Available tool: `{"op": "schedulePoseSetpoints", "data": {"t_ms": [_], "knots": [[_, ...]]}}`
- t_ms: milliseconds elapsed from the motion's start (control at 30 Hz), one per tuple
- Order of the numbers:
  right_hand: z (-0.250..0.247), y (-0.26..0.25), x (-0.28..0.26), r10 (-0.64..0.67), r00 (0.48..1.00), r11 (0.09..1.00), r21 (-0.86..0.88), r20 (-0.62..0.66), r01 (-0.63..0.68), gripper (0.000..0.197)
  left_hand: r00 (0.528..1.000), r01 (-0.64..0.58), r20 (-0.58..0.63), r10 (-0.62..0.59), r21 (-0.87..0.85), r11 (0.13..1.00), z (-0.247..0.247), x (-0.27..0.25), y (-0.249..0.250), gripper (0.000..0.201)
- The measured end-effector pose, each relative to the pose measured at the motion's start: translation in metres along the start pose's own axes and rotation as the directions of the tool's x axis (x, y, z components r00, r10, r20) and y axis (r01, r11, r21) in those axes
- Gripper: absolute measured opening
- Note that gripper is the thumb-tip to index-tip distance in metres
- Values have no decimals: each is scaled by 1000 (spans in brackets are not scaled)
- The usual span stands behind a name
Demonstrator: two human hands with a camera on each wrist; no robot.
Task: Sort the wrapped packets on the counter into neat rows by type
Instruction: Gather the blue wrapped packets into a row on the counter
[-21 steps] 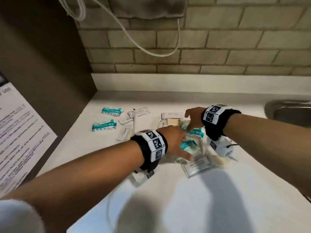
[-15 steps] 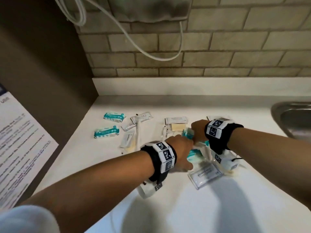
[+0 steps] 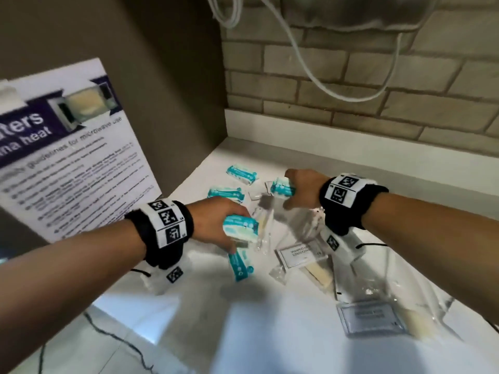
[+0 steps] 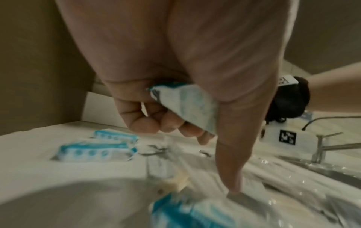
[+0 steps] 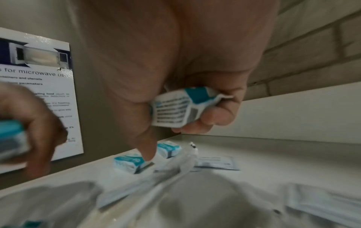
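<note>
Each of my hands holds a teal-and-white wrapped packet above the white counter (image 3: 189, 306). My left hand (image 3: 216, 225) grips one packet (image 3: 240, 228), seen in the left wrist view (image 4: 187, 108) with fingers curled round it and the thumb pointing down. My right hand (image 3: 299, 193) grips another packet (image 3: 280, 188), its printed side showing in the right wrist view (image 5: 179, 109). Two more teal packets (image 3: 241, 173) (image 3: 225, 192) lie at the back left. A further teal packet (image 3: 240, 265) lies below my left hand.
Clear sachets with white labels (image 3: 299, 253) (image 3: 370, 317) and long clear wrapped items (image 3: 264, 228) are scattered at centre and right. A microwave notice (image 3: 67, 147) hangs on the left wall. A white cable (image 3: 310, 66) loops on the brick wall. A tap (image 4: 322, 148) stands far right.
Both hands have lifted out of the pile, each with a teal packet, and moved left toward the two teal packets at the back. The head view has swung left.
</note>
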State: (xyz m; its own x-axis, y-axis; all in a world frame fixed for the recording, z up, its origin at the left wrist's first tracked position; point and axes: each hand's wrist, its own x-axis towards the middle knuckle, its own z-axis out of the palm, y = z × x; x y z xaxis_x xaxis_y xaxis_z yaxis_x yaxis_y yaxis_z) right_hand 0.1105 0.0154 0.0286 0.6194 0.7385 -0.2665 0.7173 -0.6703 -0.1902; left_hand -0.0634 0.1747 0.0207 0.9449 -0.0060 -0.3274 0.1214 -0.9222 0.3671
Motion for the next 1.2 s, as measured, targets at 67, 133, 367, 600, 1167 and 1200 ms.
{"op": "schedulePoseSetpoints", "data": {"t_ms": [67,133,367,600,1167,1200], "knots": [[1,-17,11,-81,997,997,-16,-5,80,58,998,-8,68,5,46,999,10,-11,-6,60],[3,-30,22,-129,992,991,-18,-6,129,54,994,-31,105,23,82,996,23,-13,-5,66],[1,-57,56,-159,984,986,39,-83,162,49,993,-115,50,109,139,984,36,-7,-9,50],[6,-91,94,-108,994,994,6,32,107,54,975,35,-222,-30,17,999,-19,-2,-74,55],[17,-82,107,82,996,972,224,-28,-74,64,980,-24,-199,1,-115,993,-9,36,-115,52],[14,-82,105,90,995,968,240,-40,-78,71,982,-32,-190,6,-134,990,-9,32,-115,52]]}}
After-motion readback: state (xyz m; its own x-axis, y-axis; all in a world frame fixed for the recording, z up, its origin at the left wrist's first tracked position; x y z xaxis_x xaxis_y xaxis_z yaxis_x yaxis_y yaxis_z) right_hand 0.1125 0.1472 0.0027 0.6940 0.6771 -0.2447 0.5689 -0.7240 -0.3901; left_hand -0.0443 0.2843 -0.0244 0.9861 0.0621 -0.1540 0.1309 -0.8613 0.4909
